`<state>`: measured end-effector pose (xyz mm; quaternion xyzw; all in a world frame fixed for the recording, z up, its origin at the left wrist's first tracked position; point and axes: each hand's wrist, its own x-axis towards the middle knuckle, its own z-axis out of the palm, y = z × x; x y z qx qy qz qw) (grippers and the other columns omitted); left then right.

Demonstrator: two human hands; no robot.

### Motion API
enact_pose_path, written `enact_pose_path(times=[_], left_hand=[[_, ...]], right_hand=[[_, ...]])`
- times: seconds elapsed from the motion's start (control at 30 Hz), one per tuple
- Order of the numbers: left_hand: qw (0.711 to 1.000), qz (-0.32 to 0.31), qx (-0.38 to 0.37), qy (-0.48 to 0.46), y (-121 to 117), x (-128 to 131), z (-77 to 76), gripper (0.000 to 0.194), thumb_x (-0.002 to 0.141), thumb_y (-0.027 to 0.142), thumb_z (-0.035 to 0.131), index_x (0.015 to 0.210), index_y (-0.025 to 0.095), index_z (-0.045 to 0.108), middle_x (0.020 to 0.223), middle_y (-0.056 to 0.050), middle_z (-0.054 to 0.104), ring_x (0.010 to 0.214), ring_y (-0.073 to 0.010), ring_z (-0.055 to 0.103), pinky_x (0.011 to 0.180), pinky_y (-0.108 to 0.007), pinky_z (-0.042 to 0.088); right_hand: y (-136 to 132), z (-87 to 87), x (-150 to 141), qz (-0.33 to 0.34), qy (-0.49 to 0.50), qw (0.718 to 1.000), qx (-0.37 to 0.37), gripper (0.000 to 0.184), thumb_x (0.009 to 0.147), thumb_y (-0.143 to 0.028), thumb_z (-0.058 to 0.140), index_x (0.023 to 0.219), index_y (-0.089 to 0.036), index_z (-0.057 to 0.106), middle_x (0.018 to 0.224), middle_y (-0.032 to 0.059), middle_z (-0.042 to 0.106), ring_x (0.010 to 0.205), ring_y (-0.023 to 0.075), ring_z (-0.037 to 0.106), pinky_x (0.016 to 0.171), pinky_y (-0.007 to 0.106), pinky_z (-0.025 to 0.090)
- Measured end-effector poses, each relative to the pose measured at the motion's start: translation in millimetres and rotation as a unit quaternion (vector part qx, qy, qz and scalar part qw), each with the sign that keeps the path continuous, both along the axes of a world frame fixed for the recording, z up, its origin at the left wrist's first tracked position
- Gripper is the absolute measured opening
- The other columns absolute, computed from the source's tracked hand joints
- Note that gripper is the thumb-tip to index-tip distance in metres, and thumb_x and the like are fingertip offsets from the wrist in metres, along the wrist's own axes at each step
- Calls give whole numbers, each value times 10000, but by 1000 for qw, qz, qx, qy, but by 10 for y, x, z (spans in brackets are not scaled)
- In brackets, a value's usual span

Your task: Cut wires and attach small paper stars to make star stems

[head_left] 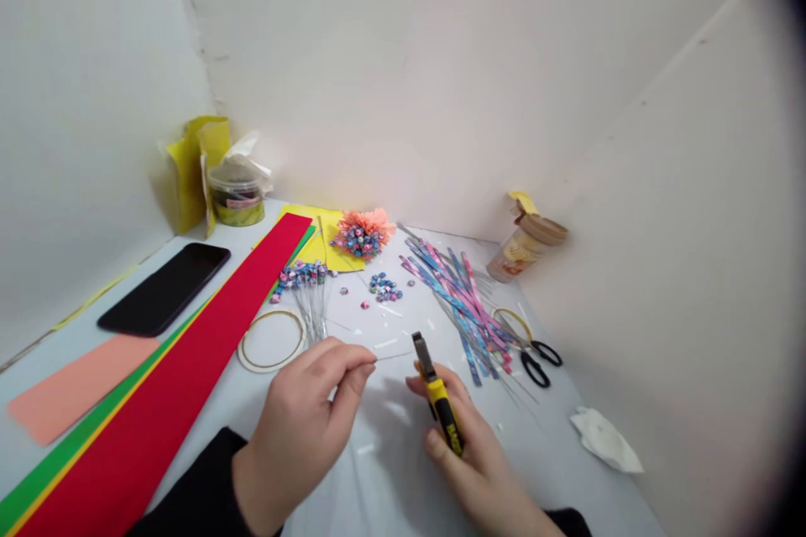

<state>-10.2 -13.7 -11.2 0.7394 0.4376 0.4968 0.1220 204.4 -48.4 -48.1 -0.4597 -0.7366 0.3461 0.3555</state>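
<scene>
My left hand point(302, 419) pinches a thin, clear strip or wire point(394, 357) between thumb and fingers, just above the table. My right hand point(469, 445) grips a yellow and black utility knife point(437, 394), its dark tip pointing up and away, close to the strip's free end. Beyond the hands lie a bundle of thin wires with small paper stars on their ends point(306, 285), loose paper stars point(384, 287) and a heap of blue and pink paper strips point(457, 294).
Long red point(189, 377), green and yellow sheets lie at left beside a black phone point(164, 287) and a salmon sheet point(72, 386). A tape ring point(272, 340), black scissors point(538, 361), a tipped jar point(525, 247), a lidded tub point(236, 195), a star-filled paper flower point(363, 231) and crumpled tissue point(608, 440) stand around.
</scene>
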Motion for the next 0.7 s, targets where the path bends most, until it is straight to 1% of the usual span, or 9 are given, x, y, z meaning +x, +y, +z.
enact_pose_path(times=[0.07,0.13,0.2,0.27,0.33,0.4,0.53,0.7], left_hand=[[1000,10,18,15,-15,-2,-9,112,848,109,535,887,175,617,736,-14,651,693,-121,627,661,-207,491],[1000,10,20,21,-29,-3,-4,114,850,114,535,905,173,615,739,-16,646,694,-123,623,665,-212,488],[1000,-5,-11,15,-36,0,26,114,853,120,526,881,182,618,732,-11,644,680,-121,618,639,-208,484],[997,-29,-65,1,-39,7,72,126,854,133,520,824,195,626,707,-1,641,647,-117,609,589,-198,478],[991,-51,-119,-14,-41,14,116,150,851,148,522,769,208,633,676,10,637,607,-112,598,542,-192,469],[986,-65,-151,-28,-44,20,139,159,847,159,530,750,215,642,655,16,635,582,-112,590,521,-193,464],[982,-85,-161,-43,-55,27,132,159,846,163,531,754,217,648,644,17,631,588,-117,593,532,-200,467],[982,-93,-160,-43,-59,29,128,164,849,157,523,749,214,641,647,18,627,603,-115,598,554,-201,470]], right_hand=[[-6,-80,-8,-41,-67,992,95,355,900,-236,450,1253,-241,485,1359,127,400,1286,266,388,1012,432,403],[-11,-143,-11,-79,-130,973,174,390,868,-159,455,1251,-232,459,1383,137,349,1293,282,361,999,469,407],[-10,-172,-10,-117,-176,949,234,398,845,-120,460,1227,-229,455,1391,143,326,1287,301,348,976,508,408],[-2,-166,-7,-142,-204,930,272,375,836,-109,469,1192,-229,468,1387,145,324,1274,319,347,956,541,405],[6,-142,-5,-151,-220,918,293,359,837,-112,475,1176,-231,478,1375,146,334,1259,329,358,941,561,402],[10,-122,-2,-153,-229,913,301,363,841,-119,474,1184,-237,476,1364,146,343,1249,333,369,937,576,394],[9,-126,10,-149,-233,912,301,373,842,-120,474,1193,-245,459,1369,143,331,1254,330,357,948,589,376],[9,-155,31,-143,-233,910,311,372,828,-87,474,1166,-242,467,1357,138,347,1247,316,366,950,571,382]])
